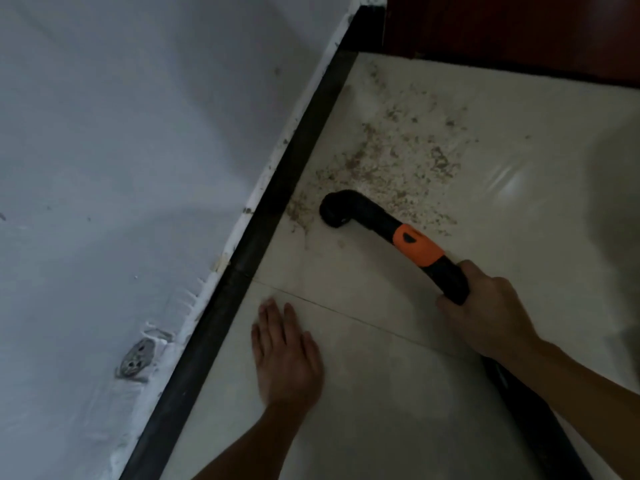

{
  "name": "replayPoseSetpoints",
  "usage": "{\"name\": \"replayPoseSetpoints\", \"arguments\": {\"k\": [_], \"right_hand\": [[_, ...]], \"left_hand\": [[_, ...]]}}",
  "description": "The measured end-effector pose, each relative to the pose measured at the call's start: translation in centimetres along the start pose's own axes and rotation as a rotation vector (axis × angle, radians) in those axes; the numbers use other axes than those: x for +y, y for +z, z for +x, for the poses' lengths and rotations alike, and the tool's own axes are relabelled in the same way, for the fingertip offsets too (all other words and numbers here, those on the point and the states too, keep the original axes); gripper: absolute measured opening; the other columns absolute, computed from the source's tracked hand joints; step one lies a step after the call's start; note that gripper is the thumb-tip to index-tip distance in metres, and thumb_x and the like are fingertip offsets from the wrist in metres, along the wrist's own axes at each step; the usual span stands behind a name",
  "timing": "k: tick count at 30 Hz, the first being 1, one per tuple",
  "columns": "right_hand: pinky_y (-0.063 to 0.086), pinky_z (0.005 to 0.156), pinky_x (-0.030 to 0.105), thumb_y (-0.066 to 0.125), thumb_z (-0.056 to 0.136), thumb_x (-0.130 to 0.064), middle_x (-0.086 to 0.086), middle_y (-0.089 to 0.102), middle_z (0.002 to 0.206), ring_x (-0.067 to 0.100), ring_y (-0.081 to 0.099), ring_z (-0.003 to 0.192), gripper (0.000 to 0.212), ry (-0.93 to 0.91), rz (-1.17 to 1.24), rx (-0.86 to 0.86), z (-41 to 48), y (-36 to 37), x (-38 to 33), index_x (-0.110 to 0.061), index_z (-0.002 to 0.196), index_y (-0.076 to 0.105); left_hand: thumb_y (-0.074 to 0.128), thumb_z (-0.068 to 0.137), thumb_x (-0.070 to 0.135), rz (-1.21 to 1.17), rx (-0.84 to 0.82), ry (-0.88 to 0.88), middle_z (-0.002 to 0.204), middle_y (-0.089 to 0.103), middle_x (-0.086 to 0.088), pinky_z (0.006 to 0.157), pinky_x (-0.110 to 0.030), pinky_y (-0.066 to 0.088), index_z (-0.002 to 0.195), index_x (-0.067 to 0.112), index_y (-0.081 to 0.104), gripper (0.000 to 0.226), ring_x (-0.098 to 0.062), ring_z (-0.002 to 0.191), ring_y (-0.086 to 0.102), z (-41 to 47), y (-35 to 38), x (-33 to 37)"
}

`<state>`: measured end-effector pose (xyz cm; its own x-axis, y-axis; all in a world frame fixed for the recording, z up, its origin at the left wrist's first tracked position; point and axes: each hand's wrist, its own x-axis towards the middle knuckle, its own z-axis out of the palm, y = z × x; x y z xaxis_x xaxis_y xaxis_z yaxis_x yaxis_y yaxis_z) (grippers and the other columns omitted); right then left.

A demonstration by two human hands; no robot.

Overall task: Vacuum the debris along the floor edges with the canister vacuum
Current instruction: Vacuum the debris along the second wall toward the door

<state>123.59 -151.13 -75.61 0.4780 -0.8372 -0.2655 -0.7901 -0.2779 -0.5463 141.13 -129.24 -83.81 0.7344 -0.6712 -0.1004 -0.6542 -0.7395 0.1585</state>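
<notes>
The left hand (285, 355) lies flat on the floor tile (363, 410), fingers spread, holding nothing. The right hand (485, 313) is clamped round the vacuum wand (415, 247), hiding its rear; the hose (540, 420) runs off frame. The canister is out of view. The black nozzle (334, 211) touches the debris (398, 157) beside the dark skirting (263, 237). No writing is legible.

Left: we are blocked by the wall (138, 150) and its dark baseboard (277, 199).
Ahead: we meet a dark cabinet (519, 26).
Right: we see open floor (381, 393).
</notes>
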Motion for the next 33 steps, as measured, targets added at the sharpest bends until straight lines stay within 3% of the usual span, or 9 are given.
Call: {"name": "replayPoseSetpoints", "arguments": {"k": [4, 8, 12, 17, 22, 25, 28, 33], "right_hand": [[0.039, 0.050, 0.031, 0.069, 0.081, -0.024, -0.003, 0.053, 0.063, 0.022, 0.053, 0.055, 0.025, -0.100, -0.083, -0.150, 0.0, 1.1, -0.9, -0.028, 0.090, 0.047], [0.049, 0.058, 0.036, 0.070, 0.080, -0.021, 0.010, 0.060, 0.074, 0.030, 0.060, 0.068, 0.023, -0.022, -0.069, -0.040, 3.5, 0.5, -2.0, -0.023, 0.088, 0.048], [0.048, 0.060, 0.034, 0.070, 0.080, -0.018, 0.013, 0.061, 0.081, 0.031, 0.060, 0.072, 0.022, -0.058, -0.014, 0.022, 5.8, 1.2, -5.0, -0.014, 0.093, 0.052], [0.045, 0.055, 0.030, 0.073, 0.080, -0.014, 0.009, 0.061, 0.078, 0.027, 0.061, 0.069, 0.024, -0.051, 0.036, -0.079, 3.3, 2.9, -6.2, -0.010, 0.094, 0.054], [0.044, 0.054, 0.028, 0.070, 0.077, -0.013, 0.003, 0.062, 0.072, 0.018, 0.061, 0.064, 0.019, -0.088, -0.013, -0.204, -0.4, 3.1, -4.1, -0.021, 0.080, 0.053], [0.041, 0.050, 0.026, 0.071, 0.076, -0.013, 0.002, 0.062, 0.067, 0.018, 0.060, 0.061, 0.020, -0.054, 0.005, -0.124, -0.8, 2.2, -2.7, -0.022, 0.075, 0.053], [0.037, 0.048, 0.026, 0.073, 0.076, -0.014, 0.002, 0.060, 0.068, 0.019, 0.059, 0.060, 0.025, -0.016, -0.019, 0.009, -0.6, 0.4, -1.8, -0.024, 0.077, 0.050], [0.039, 0.045, 0.027, 0.072, 0.076, -0.016, -0.001, 0.060, 0.062, 0.013, 0.058, 0.054, 0.028, -0.026, -0.074, -0.047, -4.4, -0.8, 1.2, -0.028, 0.073, 0.047]], "left_hand": [[0.025, 0.094, 0.037, 0.020, 0.003, -0.002, 0.156, 0.025, -0.018, 0.116, -0.044, 0.012, 0.146, 0.004, 0.038, 0.062, -0.030, 0.146, 0.018, 0.2, -0.2, 0.2], [0.028, 0.095, 0.037, 0.039, -0.003, 0.010, 0.155, 0.027, -0.018, 0.116, -0.043, 0.010, 0.145, 0.005, 0.040, 0.060, -0.030, 0.146, 0.020, 0.3, -0.2, 0.3], [0.026, 0.095, 0.037, 0.023, 0.010, 0.028, 0.155, 0.025, -0.020, 0.115, -0.043, 0.009, 0.145, 0.004, 0.039, 0.061, -0.032, 0.146, 0.019, 0.7, -0.6, 0.5], [0.033, 0.096, 0.036, 0.032, -0.011, 0.018, 0.155, 0.023, -0.021, 0.114, -0.046, 0.011, 0.146, 0.004, 0.037, 0.060, -0.033, 0.146, 0.018, 0.2, -0.7, 0.0], [0.029, 0.094, 0.035, 0.002, 0.000, 0.020, 0.153, 0.029, -0.022, 0.113, -0.046, 0.014, 0.142, 0.003, 0.044, 0.059, -0.035, 0.144, 0.024, 0.2, -0.7, 0.0], [0.021, 0.095, 0.037, -0.005, 0.010, 0.017, 0.155, 0.024, -0.021, 0.117, -0.046, 0.009, 0.145, 0.004, 0.038, 0.063, -0.033, 0.146, 0.017, 0.3, -0.8, -0.1], [0.011, 0.096, 0.040, 0.006, -0.011, 0.016, 0.159, 0.006, -0.019, 0.120, -0.044, -0.003, 0.152, 0.007, 0.021, 0.065, -0.031, 0.148, -0.001, 0.3, -0.6, -0.2], [0.010, 0.098, 0.040, -0.017, -0.021, 0.020, 0.160, -0.005, -0.017, 0.119, -0.041, -0.011, 0.154, 0.010, 0.009, 0.064, -0.028, 0.148, -0.013, 0.2, -0.5, -0.5]]}}
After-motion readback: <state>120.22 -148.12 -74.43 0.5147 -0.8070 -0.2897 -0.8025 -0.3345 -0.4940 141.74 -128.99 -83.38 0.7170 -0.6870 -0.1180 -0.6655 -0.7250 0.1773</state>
